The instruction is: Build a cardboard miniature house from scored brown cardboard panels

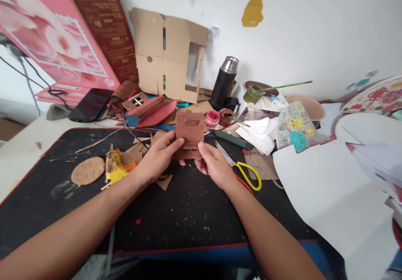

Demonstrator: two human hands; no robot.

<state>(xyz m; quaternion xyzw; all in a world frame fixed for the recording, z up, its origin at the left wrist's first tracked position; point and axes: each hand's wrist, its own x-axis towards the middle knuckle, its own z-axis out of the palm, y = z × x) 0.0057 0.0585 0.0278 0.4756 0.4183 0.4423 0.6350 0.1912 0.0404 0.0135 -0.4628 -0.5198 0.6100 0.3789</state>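
Note:
Between my two hands is a small brown-painted cardboard piece [191,131], held upright above the black mat [176,225]. It has a raised strip near its top and a slot near its bottom. My left hand [165,150] pinches its left edge, thumb on the near face. My right hand [212,158] grips the lower right edge in the same way. Just right of that hand lie scissors [248,173] with yellow and red handles. Left of my left wrist rests a yellow hot glue gun [115,167] beside a round cardboard disc [88,170].
Behind stand open paint jars [212,119], a black thermos [223,83] and a cut cardboard sheet [150,39]. A green utility knife [232,139] lies near crumpled tissue [259,133]. White paper [333,192] covers the right side. A phone [91,104] sits at the left back.

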